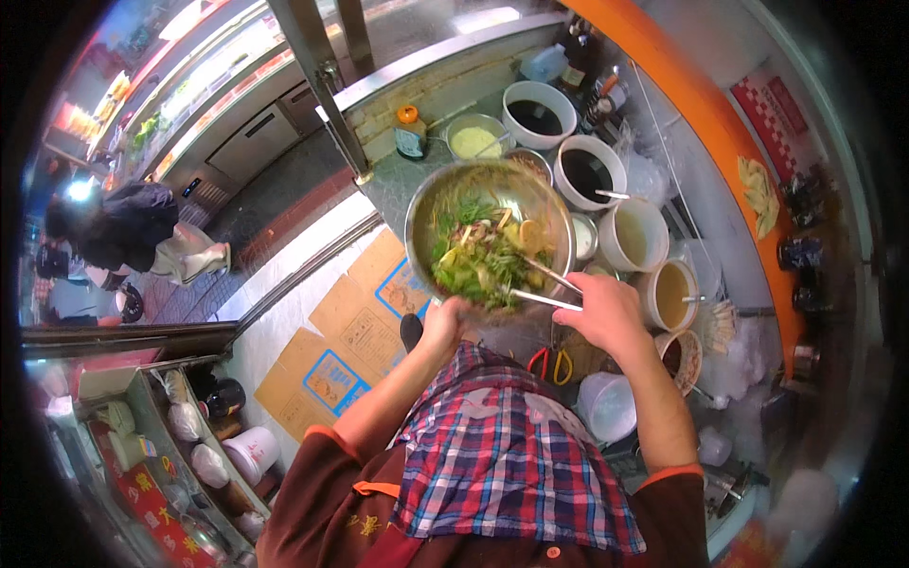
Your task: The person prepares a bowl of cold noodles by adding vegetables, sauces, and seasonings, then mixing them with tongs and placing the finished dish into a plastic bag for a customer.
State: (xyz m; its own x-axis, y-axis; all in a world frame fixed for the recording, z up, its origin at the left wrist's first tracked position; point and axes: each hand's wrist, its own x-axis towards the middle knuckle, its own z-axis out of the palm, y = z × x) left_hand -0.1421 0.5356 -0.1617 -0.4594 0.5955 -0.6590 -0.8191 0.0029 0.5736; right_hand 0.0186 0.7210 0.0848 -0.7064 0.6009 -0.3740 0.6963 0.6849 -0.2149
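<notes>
My left hand [447, 325] grips the near rim of a large stainless steel mixing bowl [419, 216], which is tilted towards me. Inside lies a mix of chopped green leaves [472, 263] and pale sticks, with a round yellowish slice [531, 234] at the right. Held in my right hand [607, 312] is a pair of metal tongs [545, 298]. Their two arms are apart and reach over the bowl's near right rim, with the tips among the greens. The lower edge of the bowl looks blurred.
White tubs of dark liquid [534, 117] and brownish liquid [671, 295] line the counter. Beside them stand a pan of pale yellow paste [474, 142] and an orange-capped bottle [410, 135]. Scissors [550, 364] lie near my apron. Flattened cardboard [334, 355] covers the floor; a person [128, 227] is outside.
</notes>
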